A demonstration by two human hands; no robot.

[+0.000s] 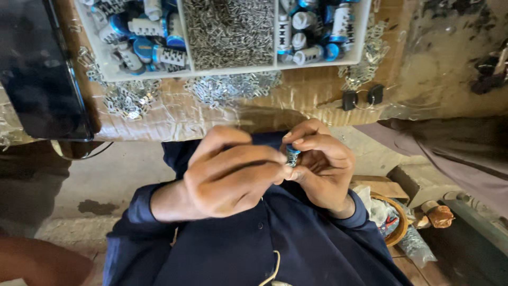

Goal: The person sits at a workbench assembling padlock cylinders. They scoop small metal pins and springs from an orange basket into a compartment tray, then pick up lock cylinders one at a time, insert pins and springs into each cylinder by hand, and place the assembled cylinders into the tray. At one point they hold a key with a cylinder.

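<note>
Your left hand (233, 175) and right hand (323, 164) meet in front of your chest, over your dark blue shirt (296, 238). Between them sits a small blue-and-white cylindrical part (291, 154), mostly hidden; only its top end shows.

Right hand: thumb and forefinger curled tight, pinching the part from the 3 o'clock side. Fingers (309, 142) closed over it, no gap visible.

Left hand: fingers folded into a loose fist, fingertips pressed up against the part from 9 o'clock. It touches the part; whether it grips it or holds something else small against it, cannot tell — knuckles block the view.

So the part lies right at the contact point of both hands, at about 2 o'clock from your left knuckles and 10 o'clock from your right palm.

At 12 o'clock from the hands, across the cardboard-covered table edge (211, 119), is a white divided tray (233, 70). Its left compartment and right compartment hold more blue-and-white cylinders (159, 32); its middle compartment holds a heap of small metal clips (230, 32). Loose clips (227, 87) are spilled on the cardboard just below the tray.

At 10 o'clock, a dark flat slab (37, 74) lies on the table. At 4 o'clock, well apart, a round basket (397, 222) with scraps sits on the floor.
</note>
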